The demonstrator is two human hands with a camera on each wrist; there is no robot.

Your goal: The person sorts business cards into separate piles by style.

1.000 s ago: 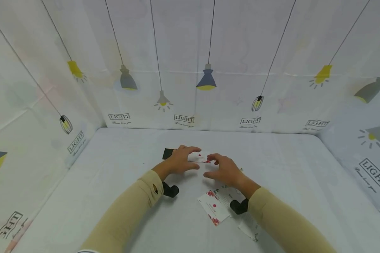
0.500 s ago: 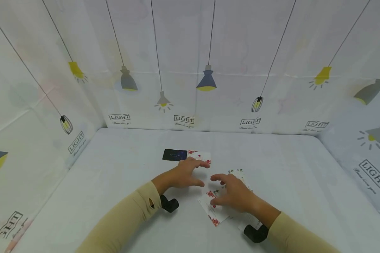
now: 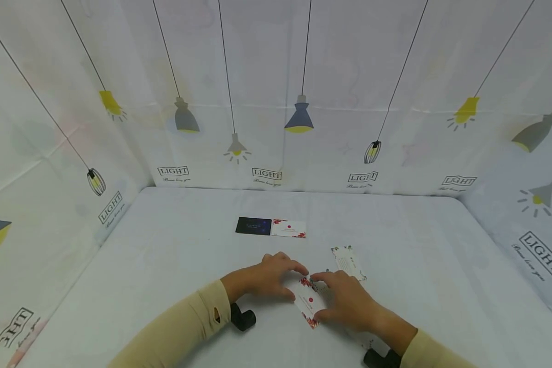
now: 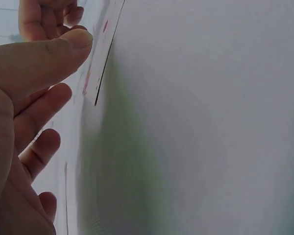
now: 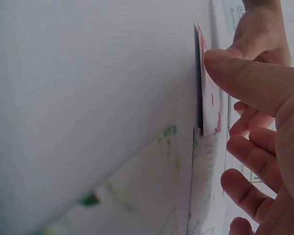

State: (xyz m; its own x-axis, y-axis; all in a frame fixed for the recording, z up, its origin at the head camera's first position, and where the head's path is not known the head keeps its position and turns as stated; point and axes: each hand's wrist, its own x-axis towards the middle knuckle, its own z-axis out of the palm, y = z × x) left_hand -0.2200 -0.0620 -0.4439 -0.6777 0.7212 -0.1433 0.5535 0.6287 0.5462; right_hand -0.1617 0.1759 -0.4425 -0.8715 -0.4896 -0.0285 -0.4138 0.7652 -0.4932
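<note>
Bringing our attention to the space between the two bare hands, we find a white rectangular card printed with red flowers and a red dot. Its long axis runs aslant, from an upper end at the forefingers down towards us and to the right. Our left hand lies along its left long side, its thumb just beside the edge; our right hand lies over its right side, its thumb overlapping the lower part of the card in the head view. By that overlap we judge the right hand the nearer. Both hands keep thumb and forefinger well parted, with the other fingers loosely bent, and we see neither pinching anything. Whether a thumb touches the card we cannot tell. The right wrist view shows a dark strip along its edge, perhaps shadow, perhaps something beneath.

Beyond the right hand lies a white card with a green leaf print, slanting much the same way. Farther off on the white cloth-covered table, a black card and a second red-flowered white card lie end to end, their long axes running crosswise.
</note>
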